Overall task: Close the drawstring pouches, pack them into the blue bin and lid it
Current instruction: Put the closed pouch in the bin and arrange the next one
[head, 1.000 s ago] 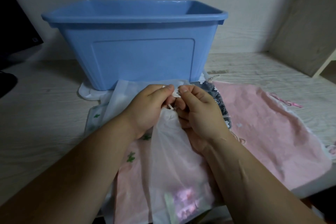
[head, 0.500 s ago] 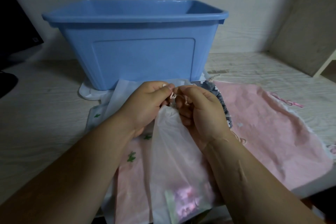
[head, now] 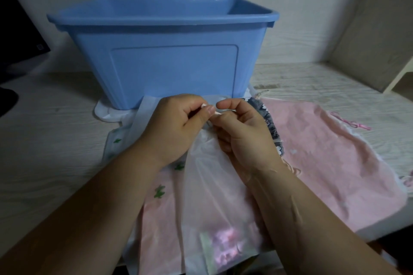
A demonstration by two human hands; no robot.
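A translucent white drawstring pouch hangs between my hands, its mouth gathered tight at the top. My left hand and my right hand both pinch the pale drawstring at the pouch's mouth, fingertips almost touching. The open blue bin stands just behind my hands; its inside is hidden. More pouches lie flat on the table: a large pink one at the right, a dark patterned one behind my right hand, a white one with green prints at the left.
A white lid lies under the bin's near left corner. A dark object stands at the far left. A wooden panel leans at the back right. The table's front edge runs close under my forearms.
My fingertips have shifted slightly at the pouch's mouth, working the drawstring. The pouch and the bin stay where they were.
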